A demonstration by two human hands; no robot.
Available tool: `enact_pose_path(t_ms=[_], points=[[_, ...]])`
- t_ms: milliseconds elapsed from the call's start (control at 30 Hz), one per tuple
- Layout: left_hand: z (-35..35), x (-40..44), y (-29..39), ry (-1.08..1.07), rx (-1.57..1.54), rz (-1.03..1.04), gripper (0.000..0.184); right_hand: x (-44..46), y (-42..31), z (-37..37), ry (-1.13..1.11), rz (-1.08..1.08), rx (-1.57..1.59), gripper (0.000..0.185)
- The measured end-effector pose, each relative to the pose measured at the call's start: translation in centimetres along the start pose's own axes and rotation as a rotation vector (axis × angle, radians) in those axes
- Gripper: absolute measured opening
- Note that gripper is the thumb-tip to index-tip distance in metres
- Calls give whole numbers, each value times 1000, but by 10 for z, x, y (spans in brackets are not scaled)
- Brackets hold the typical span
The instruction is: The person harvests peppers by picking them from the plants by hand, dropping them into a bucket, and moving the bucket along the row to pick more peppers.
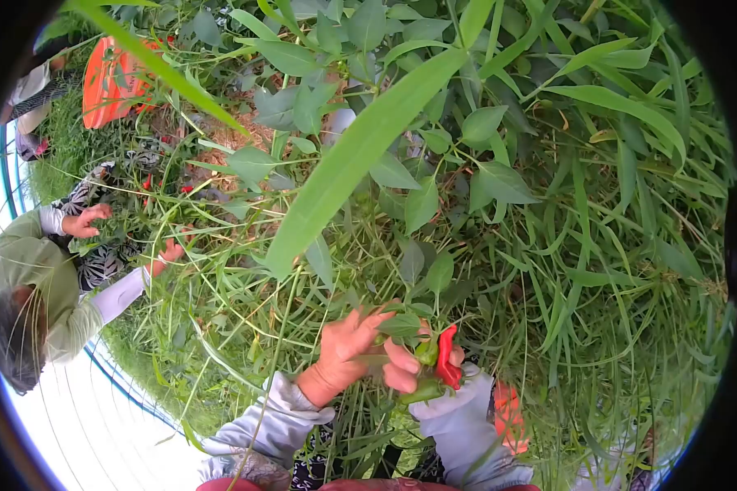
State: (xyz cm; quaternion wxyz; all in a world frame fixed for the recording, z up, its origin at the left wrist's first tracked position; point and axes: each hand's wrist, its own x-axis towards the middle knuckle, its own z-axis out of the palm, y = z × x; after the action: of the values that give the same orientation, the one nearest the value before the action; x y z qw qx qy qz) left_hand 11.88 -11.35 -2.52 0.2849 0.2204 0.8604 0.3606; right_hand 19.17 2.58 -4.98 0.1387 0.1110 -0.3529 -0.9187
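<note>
One red pepper (pixel 448 358) stands nearly upright at the right hand (pixel 401 370), with two green peppers (pixel 424 391) just beside it, low among the leafy plants (pixel 499 182). The right hand is partly curled and appears to cradle all three loosely, though leaves hide some of the contact. The left hand (pixel 340 356) reaches in beside it, fingers half bent near a leaf (pixel 400 325); whether they pinch anything, I cannot tell. The peppers should be light, smooth-skinned and a little slippery, firm but hollow, so a hard squeeze could crack or bruise them; the stem end looks the best place to take hold, with gentle fingertips supporting the body.
</note>
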Motion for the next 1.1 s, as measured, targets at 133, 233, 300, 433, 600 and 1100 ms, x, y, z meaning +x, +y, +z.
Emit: enact_pose_path(t_ms=[133, 233, 300, 433, 600, 1100], points=[[6, -5, 1, 88, 109, -25, 46, 3, 2, -1, 7, -41, -13, 49], [0, 2, 7, 12, 2, 46, 44, 5, -1, -2, -39, 3, -33, 49], [12, -7, -1, 82, -158, 24, 49, 5, -3, -4, -54, 16, -22, 49], [9, 5, -2, -108, -304, -100, 47, 8, -1, -8, -108, -28, -39, 48], [6, 12, -14, -231, -329, -5, 50, 8, -3, -5, -123, -22, -42, 46], [-81, -58, 69, -524, 144, -353, 35, 15, 9, 12, 283, 367, -299, 49]])
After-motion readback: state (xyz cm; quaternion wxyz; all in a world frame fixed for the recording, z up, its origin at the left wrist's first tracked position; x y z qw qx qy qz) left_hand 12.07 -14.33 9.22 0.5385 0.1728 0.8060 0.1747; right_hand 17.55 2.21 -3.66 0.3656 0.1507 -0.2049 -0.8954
